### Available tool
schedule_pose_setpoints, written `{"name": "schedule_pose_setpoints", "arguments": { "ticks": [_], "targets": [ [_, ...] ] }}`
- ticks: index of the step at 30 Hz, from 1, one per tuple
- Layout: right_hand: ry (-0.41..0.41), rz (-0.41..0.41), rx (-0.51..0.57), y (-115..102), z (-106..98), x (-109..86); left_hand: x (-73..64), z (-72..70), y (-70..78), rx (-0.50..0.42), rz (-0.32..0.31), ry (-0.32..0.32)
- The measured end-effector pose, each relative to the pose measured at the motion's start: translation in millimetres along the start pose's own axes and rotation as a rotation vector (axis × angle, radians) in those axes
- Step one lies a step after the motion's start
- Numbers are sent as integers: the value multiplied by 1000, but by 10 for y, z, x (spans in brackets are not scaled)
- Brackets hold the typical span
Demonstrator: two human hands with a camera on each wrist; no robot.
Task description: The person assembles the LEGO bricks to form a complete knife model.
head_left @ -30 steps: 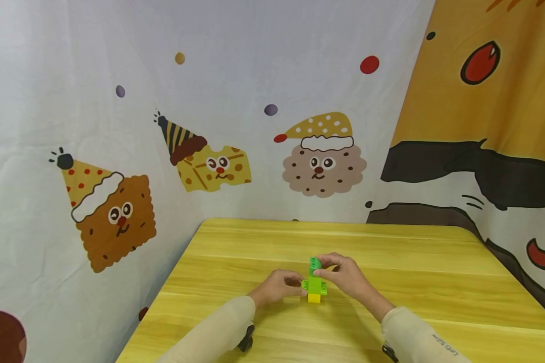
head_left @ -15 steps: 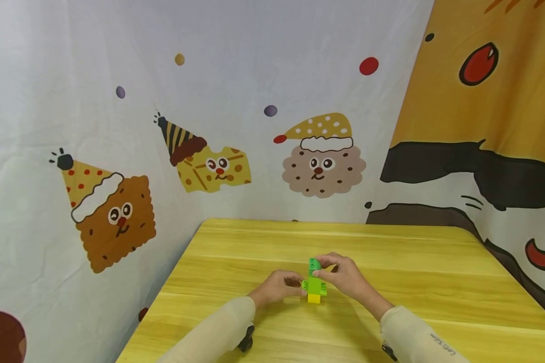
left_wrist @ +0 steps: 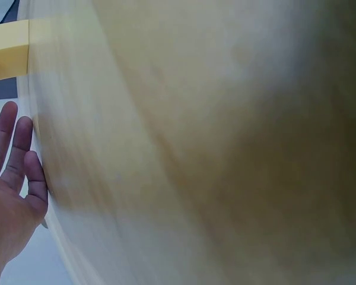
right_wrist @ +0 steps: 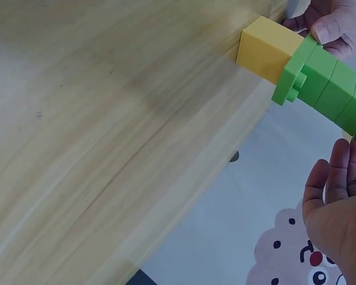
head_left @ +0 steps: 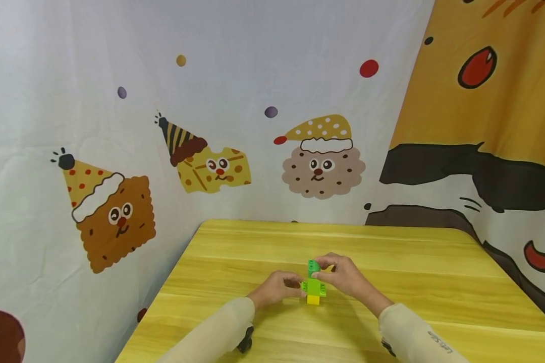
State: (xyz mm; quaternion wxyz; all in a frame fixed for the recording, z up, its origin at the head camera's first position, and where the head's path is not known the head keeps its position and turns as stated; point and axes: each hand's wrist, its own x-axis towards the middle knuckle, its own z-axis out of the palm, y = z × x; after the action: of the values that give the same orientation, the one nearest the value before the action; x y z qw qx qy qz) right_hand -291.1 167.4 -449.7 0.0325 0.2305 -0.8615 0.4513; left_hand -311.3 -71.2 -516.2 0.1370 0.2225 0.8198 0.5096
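Observation:
A small tower of building bricks stands upright on the table, with a yellow block (head_left: 313, 300) at its foot. Above the block lies a light green plate (right_wrist: 291, 74) that juts out on both sides, then several light green bricks (head_left: 314, 286). The top is a darker green brick (head_left: 313, 268), which my right hand (head_left: 342, 275) pinches between thumb and fingers. At the tower's left, my left hand (head_left: 277, 288) holds the jutting end of the plate between thumb and fingers. The left wrist view cuts off that hand's thumb and index finger.
The wood-grain table (head_left: 236, 242) extends around the tower, its far edge near a printed cloth (head_left: 236, 91) with cartoon biscuits and cheese. Both forearms rise from the near side in pale sleeves (head_left: 218, 330).

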Motion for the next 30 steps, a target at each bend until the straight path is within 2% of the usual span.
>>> {"name": "schedule_pose_setpoints", "arguments": {
  "ticks": [12,30],
  "targets": [
    [30,21,11,31,51,-24,6,5,-14,15,-8,13],
    [56,11,71,124,106,-69,2,-4,-3,6,-17,11]
  ]
}}
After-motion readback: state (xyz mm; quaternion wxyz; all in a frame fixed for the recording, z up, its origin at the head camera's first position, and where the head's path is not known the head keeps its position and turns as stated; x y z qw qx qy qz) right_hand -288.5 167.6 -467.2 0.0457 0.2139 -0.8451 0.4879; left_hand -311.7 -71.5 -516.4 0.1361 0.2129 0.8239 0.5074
